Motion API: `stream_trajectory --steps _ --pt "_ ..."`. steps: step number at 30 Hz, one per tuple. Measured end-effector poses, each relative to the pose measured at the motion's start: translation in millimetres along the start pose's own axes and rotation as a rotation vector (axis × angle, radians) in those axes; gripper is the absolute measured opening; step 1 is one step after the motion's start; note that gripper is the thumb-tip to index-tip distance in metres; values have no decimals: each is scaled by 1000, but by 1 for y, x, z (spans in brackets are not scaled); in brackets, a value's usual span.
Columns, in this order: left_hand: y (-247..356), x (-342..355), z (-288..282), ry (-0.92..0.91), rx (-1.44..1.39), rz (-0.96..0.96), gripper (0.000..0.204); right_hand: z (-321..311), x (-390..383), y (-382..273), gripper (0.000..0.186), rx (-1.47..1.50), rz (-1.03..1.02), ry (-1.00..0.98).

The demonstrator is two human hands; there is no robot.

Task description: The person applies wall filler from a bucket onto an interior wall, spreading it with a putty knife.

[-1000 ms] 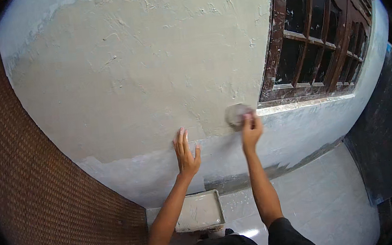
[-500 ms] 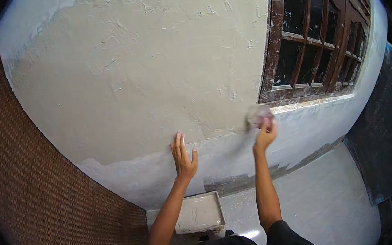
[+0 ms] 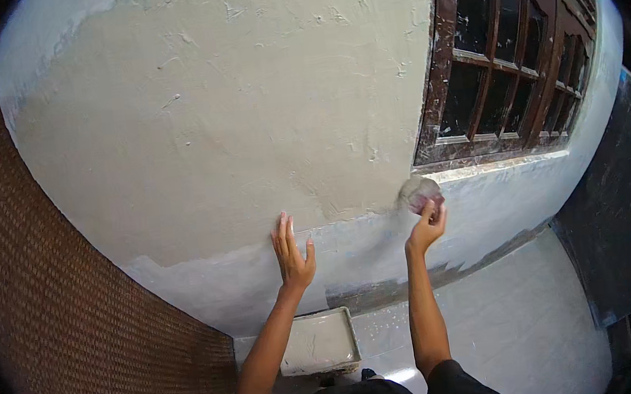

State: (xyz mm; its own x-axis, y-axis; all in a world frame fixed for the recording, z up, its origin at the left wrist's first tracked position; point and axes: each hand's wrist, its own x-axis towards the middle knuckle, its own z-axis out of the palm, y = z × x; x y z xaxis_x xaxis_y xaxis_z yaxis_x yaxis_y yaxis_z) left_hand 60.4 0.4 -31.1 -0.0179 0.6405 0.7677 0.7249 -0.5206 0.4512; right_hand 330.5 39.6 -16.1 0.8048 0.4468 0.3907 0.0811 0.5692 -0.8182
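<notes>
My left hand (image 3: 292, 258) rests against the wall with its fingers stretched out, at the lower border of the beige wet coat. Pinched in my right hand (image 3: 428, 229) is a putty scraper (image 3: 421, 193), with a pale, smeared blade and a dull red grip. Its blade is at the wall, just below the window's lower left corner; whether it presses on the surface I cannot tell. Beige putty covers the upper wall (image 3: 248, 127), with ridges and small lumps. Below my hands the wall is whitish. A rectangular tub (image 3: 356, 337) of beige putty stands on the floor between my forearms.
A brown wooden window (image 3: 474, 68) with dark panes and white smears is at the upper right, above a pale sill (image 3: 510, 166). Woven matting (image 3: 99, 316) borders the left side. A dark sheet (image 3: 622, 221) stands at the right. White specks dot the tiled floor (image 3: 494, 316).
The scraper has tilted and shifted slightly, still near the window corner, and shows less blurred. My left hand stays flat on the wall. The whole view has moved a little.
</notes>
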Motion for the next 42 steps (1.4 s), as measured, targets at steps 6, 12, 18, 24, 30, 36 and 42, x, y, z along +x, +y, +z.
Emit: stream_trajectory --steps 6,12,18,24,30,36,42 --pt "7 0 12 -23 -24 -2 67 23 -60 6 16 -263 -394 -549" --pt "-5 -7 2 -24 -13 -23 67 2 -20 5 21 -3 38 -30" --pt "2 -4 14 -20 -28 -3 66 19 -61 18 15 -127 -296 -429" --pt "-5 -10 13 -26 -55 -13 67 -4 -19 21 20 -153 -10 -88" --pt "-11 -11 8 -17 -24 9 67 8 -47 6 18 -111 -179 -326" --pt "-6 -13 12 -52 -49 0 67 19 -33 13 16 -217 -187 -256" --pt "-4 -16 13 -48 -72 -39 65 3 -36 6 16 -51 -196 -190"
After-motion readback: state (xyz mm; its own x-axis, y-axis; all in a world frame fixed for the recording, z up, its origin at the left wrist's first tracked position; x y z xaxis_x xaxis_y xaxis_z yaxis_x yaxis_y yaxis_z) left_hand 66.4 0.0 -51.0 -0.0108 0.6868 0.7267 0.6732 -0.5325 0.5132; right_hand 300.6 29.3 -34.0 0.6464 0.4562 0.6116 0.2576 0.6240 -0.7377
